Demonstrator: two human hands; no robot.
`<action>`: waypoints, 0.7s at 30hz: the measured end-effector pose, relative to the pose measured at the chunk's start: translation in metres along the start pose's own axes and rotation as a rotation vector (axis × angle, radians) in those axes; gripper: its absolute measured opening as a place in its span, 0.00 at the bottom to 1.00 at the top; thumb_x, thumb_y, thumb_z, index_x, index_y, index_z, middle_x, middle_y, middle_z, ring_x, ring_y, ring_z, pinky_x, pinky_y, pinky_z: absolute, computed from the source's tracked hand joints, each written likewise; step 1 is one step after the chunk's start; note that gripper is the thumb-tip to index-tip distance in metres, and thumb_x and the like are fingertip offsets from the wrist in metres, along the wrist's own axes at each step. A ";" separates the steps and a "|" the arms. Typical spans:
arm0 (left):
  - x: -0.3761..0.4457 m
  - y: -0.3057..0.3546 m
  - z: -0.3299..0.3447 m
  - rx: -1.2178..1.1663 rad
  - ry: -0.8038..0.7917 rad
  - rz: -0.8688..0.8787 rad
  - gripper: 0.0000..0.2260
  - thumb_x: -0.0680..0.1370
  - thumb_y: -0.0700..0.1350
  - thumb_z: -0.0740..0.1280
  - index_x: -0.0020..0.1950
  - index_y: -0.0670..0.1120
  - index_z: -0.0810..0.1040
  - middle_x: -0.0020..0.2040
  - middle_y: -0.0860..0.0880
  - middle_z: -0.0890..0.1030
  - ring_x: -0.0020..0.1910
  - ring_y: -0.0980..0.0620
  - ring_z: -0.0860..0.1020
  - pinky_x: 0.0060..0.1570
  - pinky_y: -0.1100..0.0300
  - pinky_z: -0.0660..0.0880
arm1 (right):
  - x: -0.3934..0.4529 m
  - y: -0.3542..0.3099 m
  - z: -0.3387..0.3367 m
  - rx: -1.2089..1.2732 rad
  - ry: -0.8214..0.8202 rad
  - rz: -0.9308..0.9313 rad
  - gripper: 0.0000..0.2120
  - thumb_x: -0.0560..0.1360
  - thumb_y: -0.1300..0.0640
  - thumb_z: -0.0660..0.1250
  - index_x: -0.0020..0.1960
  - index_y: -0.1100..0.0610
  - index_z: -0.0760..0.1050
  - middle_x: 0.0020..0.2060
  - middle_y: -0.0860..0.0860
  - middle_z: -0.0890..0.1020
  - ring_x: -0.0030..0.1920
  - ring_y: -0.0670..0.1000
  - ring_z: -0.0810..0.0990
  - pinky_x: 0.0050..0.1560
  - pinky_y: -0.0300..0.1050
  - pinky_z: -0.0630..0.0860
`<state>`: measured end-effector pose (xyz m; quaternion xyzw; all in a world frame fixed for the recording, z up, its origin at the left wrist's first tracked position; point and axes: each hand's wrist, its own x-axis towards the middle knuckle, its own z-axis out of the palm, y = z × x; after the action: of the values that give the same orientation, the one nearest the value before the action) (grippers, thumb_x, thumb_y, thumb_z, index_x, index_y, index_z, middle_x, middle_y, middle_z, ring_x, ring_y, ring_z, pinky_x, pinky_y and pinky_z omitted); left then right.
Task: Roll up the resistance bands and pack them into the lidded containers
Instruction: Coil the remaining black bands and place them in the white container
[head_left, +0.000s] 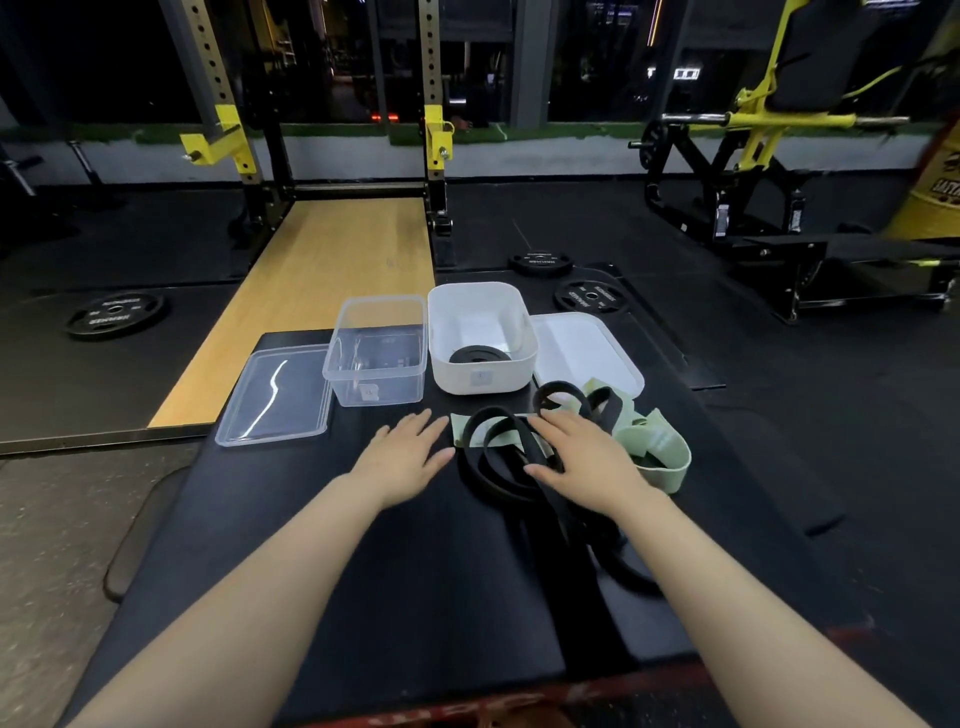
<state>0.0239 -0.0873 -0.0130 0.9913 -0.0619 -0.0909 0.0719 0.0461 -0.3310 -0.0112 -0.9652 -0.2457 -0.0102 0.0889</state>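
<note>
Black padded bench surface (311, 545) carries all the task items. I see my left hand (408, 449) lying flat on the pad, fingers straight and spread, holding nothing; its fingertips sit just beside the loose black resistance band (498, 470) and a flat strip of pale green band (460, 428). My right hand (582, 457) rests palm down on top of the tangle of black band, fingers extended over the loops; I see no fingers curled round it, so I record it as relaxed and pressing rather than gripping.

The black band lies uncoiled in several overlapping loops, running from beneath the right hand back toward my right forearm. A green resistance band (660, 452) lies bunched to the right of that hand, touching the black loops.

Behind the hands stand two containers, side by side. The clear container (376, 353) is on the left, its clear lid (275, 397) lying flat beside it. The white container (480, 338) is on the right and holds a rolled black band (478, 356) on its floor. Its white lid (587, 353) lies flat to the right, partly under the bands.

Weight plates (589, 296) lie on the floor beyond.
</note>
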 end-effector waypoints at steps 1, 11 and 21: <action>-0.001 0.003 0.006 -0.051 -0.017 -0.012 0.25 0.82 0.55 0.50 0.77 0.49 0.51 0.78 0.47 0.51 0.76 0.48 0.52 0.74 0.50 0.52 | -0.004 -0.002 0.004 -0.006 -0.011 0.001 0.32 0.77 0.41 0.61 0.76 0.52 0.57 0.75 0.49 0.60 0.75 0.50 0.56 0.73 0.43 0.53; 0.001 0.037 0.055 -0.463 0.022 -0.067 0.19 0.81 0.48 0.58 0.73 0.51 0.65 0.67 0.46 0.71 0.67 0.48 0.69 0.66 0.57 0.65 | -0.018 -0.020 0.038 0.103 -0.051 0.128 0.26 0.78 0.48 0.62 0.74 0.52 0.61 0.76 0.48 0.56 0.74 0.50 0.57 0.66 0.47 0.67; 0.011 0.069 0.059 -0.929 -0.037 -0.290 0.15 0.81 0.47 0.58 0.67 0.46 0.70 0.52 0.48 0.77 0.47 0.51 0.79 0.45 0.59 0.77 | -0.013 -0.017 0.053 0.187 0.039 0.163 0.19 0.80 0.59 0.57 0.71 0.57 0.65 0.72 0.51 0.65 0.72 0.49 0.62 0.68 0.42 0.64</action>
<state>0.0156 -0.1641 -0.0617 0.8510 0.1229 -0.1357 0.4922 0.0248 -0.3130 -0.0612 -0.9691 -0.1644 0.0012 0.1838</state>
